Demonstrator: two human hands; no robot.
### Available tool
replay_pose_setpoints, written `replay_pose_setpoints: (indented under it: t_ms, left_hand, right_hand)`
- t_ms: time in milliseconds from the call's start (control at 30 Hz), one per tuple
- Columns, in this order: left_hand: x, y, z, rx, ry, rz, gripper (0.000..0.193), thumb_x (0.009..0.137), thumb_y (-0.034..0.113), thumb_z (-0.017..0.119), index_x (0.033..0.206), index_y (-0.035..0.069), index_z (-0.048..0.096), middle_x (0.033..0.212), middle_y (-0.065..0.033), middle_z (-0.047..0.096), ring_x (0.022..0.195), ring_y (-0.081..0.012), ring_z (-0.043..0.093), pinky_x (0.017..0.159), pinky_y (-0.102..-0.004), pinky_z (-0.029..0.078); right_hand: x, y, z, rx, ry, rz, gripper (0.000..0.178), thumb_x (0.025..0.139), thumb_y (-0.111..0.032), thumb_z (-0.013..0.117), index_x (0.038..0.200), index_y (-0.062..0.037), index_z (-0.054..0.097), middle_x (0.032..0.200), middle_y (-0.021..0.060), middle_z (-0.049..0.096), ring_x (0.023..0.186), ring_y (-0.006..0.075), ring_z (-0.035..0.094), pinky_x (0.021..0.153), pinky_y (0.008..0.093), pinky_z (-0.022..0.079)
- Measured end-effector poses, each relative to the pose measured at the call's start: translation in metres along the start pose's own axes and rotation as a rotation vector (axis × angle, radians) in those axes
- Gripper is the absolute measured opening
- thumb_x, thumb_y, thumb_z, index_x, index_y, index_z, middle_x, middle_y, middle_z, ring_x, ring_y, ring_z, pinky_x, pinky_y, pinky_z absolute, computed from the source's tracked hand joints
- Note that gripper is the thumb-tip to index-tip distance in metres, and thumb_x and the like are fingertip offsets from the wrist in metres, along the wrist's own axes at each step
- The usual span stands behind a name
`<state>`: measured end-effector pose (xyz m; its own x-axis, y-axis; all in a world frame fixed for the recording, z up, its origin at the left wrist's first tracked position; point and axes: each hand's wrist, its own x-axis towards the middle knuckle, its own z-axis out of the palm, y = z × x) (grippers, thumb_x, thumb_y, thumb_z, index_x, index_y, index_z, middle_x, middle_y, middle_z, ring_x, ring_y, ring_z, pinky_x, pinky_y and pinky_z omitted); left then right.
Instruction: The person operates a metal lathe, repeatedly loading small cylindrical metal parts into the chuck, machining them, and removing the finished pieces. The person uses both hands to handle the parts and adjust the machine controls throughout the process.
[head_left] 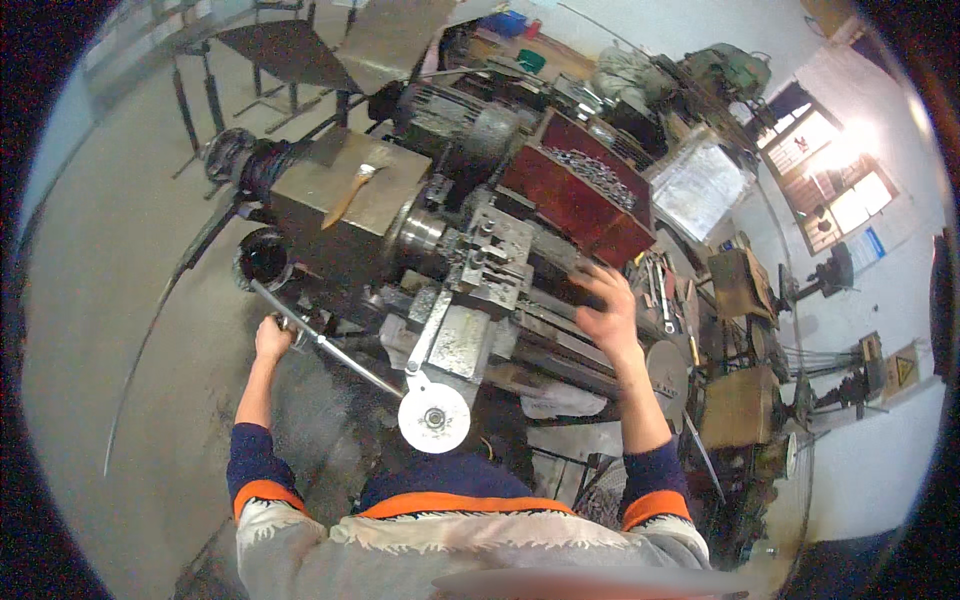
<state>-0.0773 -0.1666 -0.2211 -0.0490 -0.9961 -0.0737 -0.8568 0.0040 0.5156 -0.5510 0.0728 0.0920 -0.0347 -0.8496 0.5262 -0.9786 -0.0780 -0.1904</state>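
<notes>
Left grip point(271, 340) curled on metal handle point(290, 324), right grip point(606, 310) spread, empty, over lathe bed point(562, 345), red box point(560, 200) beyond, brush point(349, 198) on headstock point(305, 185)

Glare floods the window point(828, 172) at upper right. Fisheye curvature bends edges; grainy black fills the corners.

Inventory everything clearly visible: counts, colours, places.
lathe: one, grey, centre
brush: one, tan, on lathe
box: one, red, upper centre
metal pieces: many, grey, in box
disc: one, white, lower centre
metal rod: one, silver, left of disc
container: one, dark, left of lathe
hand tools: several, mostly silver, right
tabletop: one, dark, upper left
window: one, bright white, upper right
warning sign: one, yellow, far right
sleeves: two, navy and orange, below
left hand: one, bare, by metal rod
right hand: one, bare, open over lathe
</notes>
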Motion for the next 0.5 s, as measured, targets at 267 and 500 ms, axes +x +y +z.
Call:
replay_pose_setpoints:
  t_ms: [267, 500]
  left_hand:
    - [0.047, -0.005, -0.016, 0.629, -0.104, 0.281, 0.018, 0.066, 0.014, 0.062, 0.084, 0.009, 0.062, 0.082, -0.012, 0.063, 0.083, -0.0291, 0.06, 0.072, -0.0403, 0.047]
    - [0.004, -0.001, -0.062, 0.189, -0.007, 0.178, 0.038, 0.071, 0.018, 0.063, 0.106, 0.004, 0.059, 0.08, -0.0158, 0.063, 0.073, -0.0296, 0.062, 0.069, -0.0391, 0.049]
  right_hand:
    - [-0.175, 0.114, -0.062, -0.129, -0.084, 0.596, 0.033, 0.059, -0.013, 0.066, 0.091, -0.004, 0.066, 0.093, 0.0155, 0.064, 0.091, 0.0307, 0.06, 0.082, 0.0349, 0.046]
    - [-0.31, 0.189, -0.121, -0.483, -0.123, 1.003, 0.045, 0.061, -0.018, 0.059, 0.104, -0.0048, 0.062, 0.093, 0.0197, 0.063, 0.088, 0.0334, 0.06, 0.077, 0.037, 0.047]
